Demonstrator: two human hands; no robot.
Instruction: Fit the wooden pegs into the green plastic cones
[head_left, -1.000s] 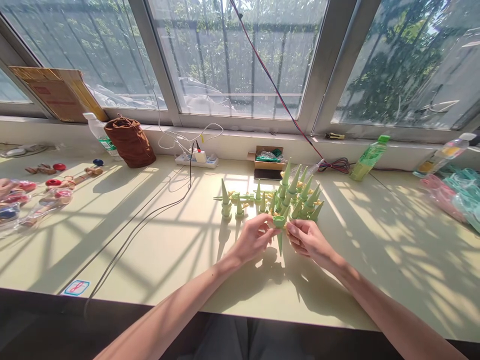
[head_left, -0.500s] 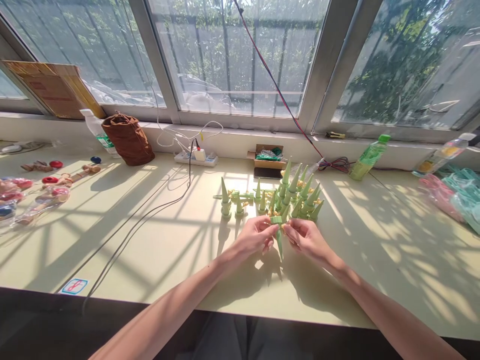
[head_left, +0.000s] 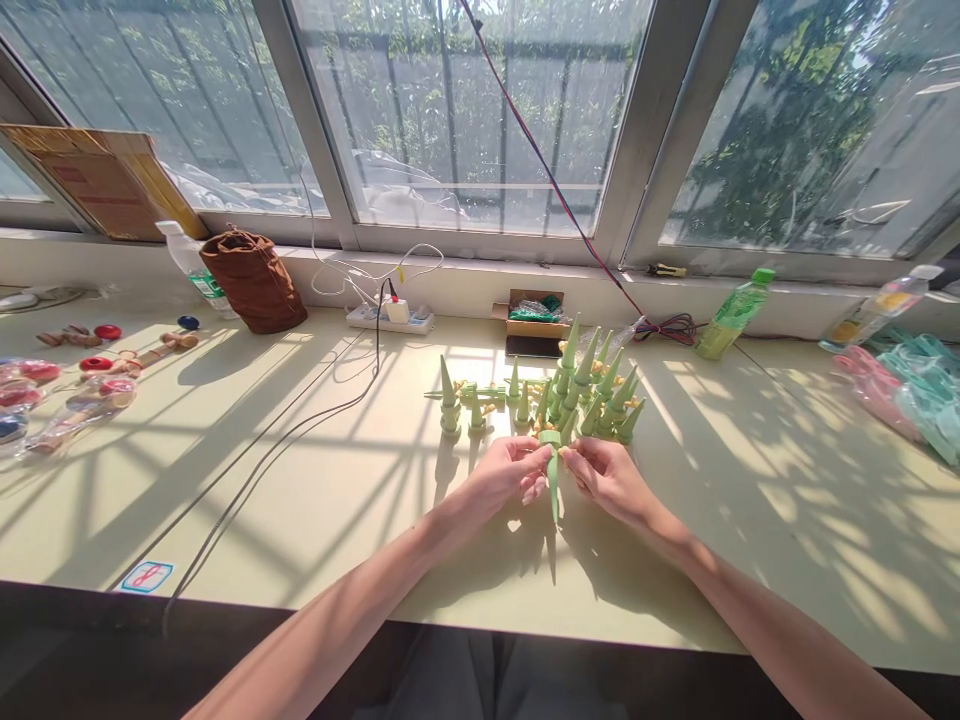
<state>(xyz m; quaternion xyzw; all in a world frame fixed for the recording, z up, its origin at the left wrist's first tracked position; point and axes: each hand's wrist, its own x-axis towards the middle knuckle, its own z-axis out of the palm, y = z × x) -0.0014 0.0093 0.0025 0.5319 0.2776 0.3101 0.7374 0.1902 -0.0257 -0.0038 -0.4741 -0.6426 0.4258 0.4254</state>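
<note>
Between my two hands is a green spiked piece [head_left: 554, 485], its pointed end hanging down toward me and its wider green end on top. My left hand [head_left: 517, 468] pinches it from the left. From the right, the fingers of my right hand [head_left: 604, 475] close on it near a small yellowish part. Just beyond my hands stands a cluster of similar green cone-shaped pieces [head_left: 585, 375] with yellow bits among them. Several more green pieces [head_left: 450, 405] stand or lie to the left of the cluster.
Behind the green pieces is an open cardboard box [head_left: 536, 322]. A power strip [head_left: 390, 318], brown pouch [head_left: 253, 282] and green bottle [head_left: 735, 315] line the back. Wooden toys [head_left: 135, 360] lie left on the table [head_left: 300, 530]; a black cable crosses it.
The held piece has turned slightly, and its tip now points more directly downward. My hands stay in nearly the same place. The view has shifted a little.
</note>
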